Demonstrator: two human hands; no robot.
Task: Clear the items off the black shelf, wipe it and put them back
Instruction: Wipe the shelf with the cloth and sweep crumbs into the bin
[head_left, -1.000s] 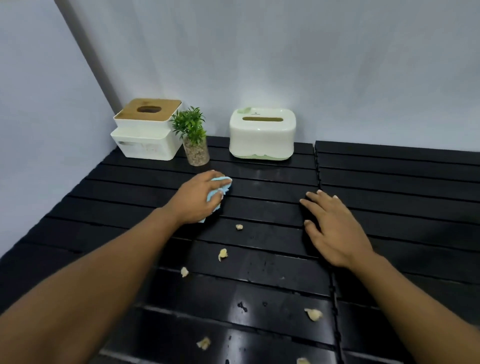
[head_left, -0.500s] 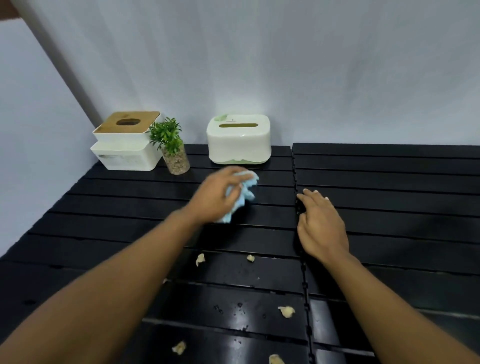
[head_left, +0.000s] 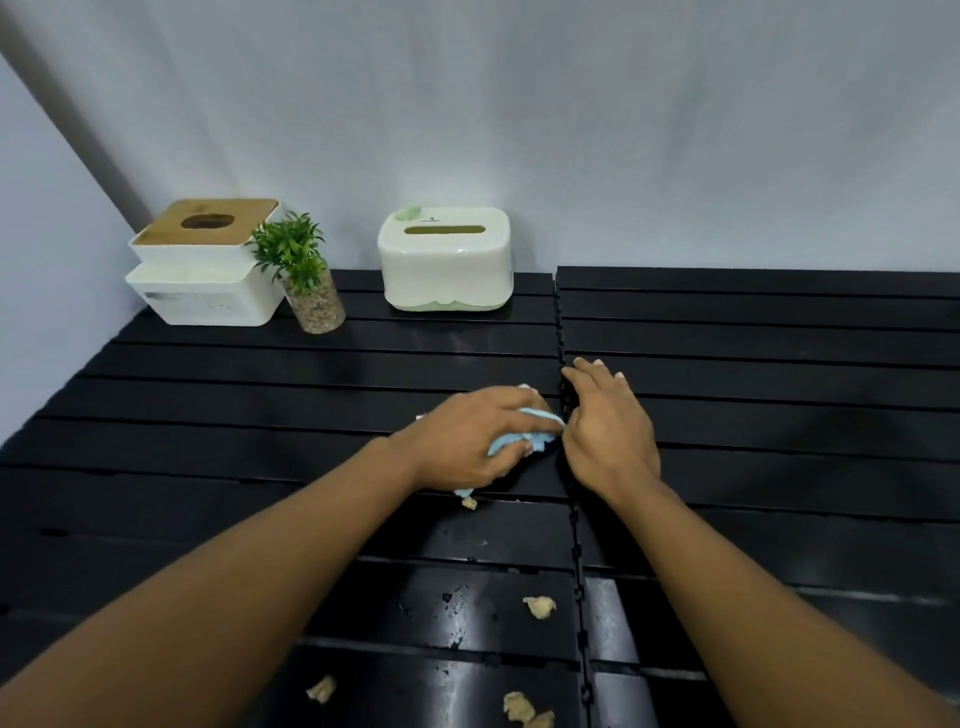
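Observation:
My left hand (head_left: 470, 439) presses a crumpled light blue cloth (head_left: 524, 441) onto the black slatted shelf (head_left: 260, 395) near its middle seam. Right beside it, my right hand (head_left: 608, 431) lies flat on the shelf, fingers apart, almost touching the cloth. At the back left stand a white tissue box with a wooden lid (head_left: 205, 265), a small green plant in a pebble-filled glass (head_left: 304, 278), and a white and green tissue box (head_left: 445, 260).
Several pale crumbs lie on the near slats: one by the cloth (head_left: 469, 502), one further forward (head_left: 539, 606), more at the front edge (head_left: 524, 709). Grey walls close off the back and left. The seam (head_left: 574, 519) joins two shelf panels.
My left hand has slid the cloth rightward across the slats until it meets my right hand, which stayed planted. The camera view has shifted left to right.

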